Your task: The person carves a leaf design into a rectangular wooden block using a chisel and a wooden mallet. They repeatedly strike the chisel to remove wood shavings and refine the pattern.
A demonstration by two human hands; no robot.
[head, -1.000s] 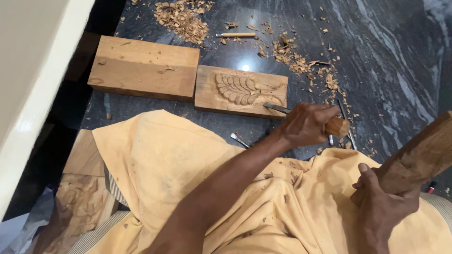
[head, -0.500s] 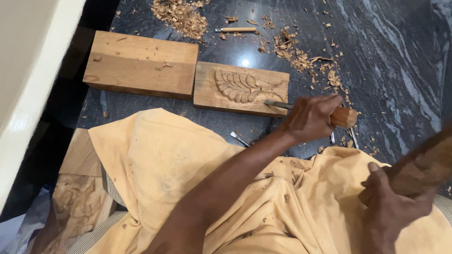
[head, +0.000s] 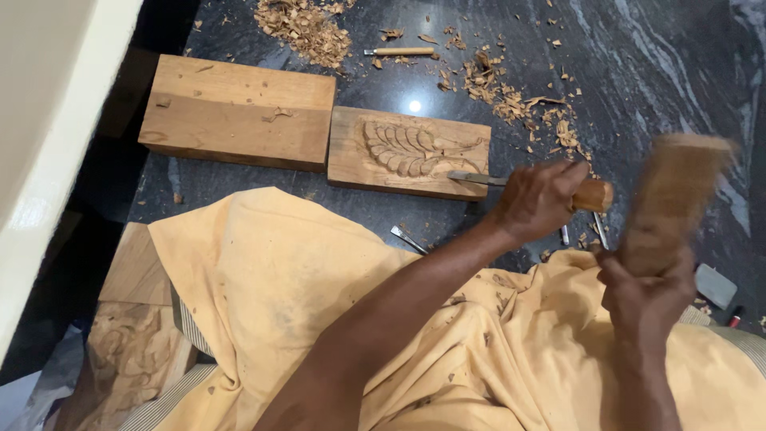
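We see no packages here; no labels, no signs, no screens anywhere on the dark marble floor [head: 654, 64].

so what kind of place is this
Probably a wood carver's floor workspace: a carved panel lies on dark stone floor, wood shavings are scattered about, and the left hand holds a chisel.

A wooden-handled chisel [head: 511, 181] lies near-horizontal, its steel tip on the leaf-carved plank [head: 408, 152], while a motion-blurred wooden mallet [head: 669, 199] stands upright just right of its handle.
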